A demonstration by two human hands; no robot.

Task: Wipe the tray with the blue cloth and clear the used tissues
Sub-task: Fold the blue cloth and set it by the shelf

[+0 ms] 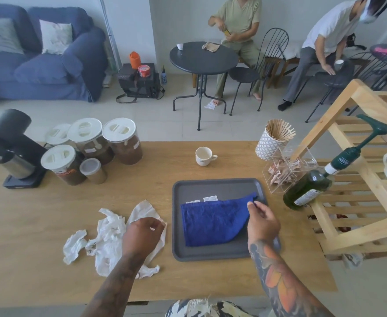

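Note:
A dark grey tray [210, 253] lies on the wooden table in front of me. The blue cloth [213, 219] is spread flat across its middle, with two small white labels just behind it. My right hand [262, 221] pinches the cloth's far right corner. Crumpled white used tissues [107, 239] lie in a loose heap on the table left of the tray. My left hand [142, 235] rests over the heap's right side, thumb and finger closed on a tissue edge beside the tray's left rim.
A white cup [204, 156] stands behind the tray. Lidded jars [110, 143] and a black grinder [12, 147] crowd the table's left back. At right are a stick holder [271, 143], a clear box [286, 172], a green bottle [309, 188] and a wooden rack [357, 191].

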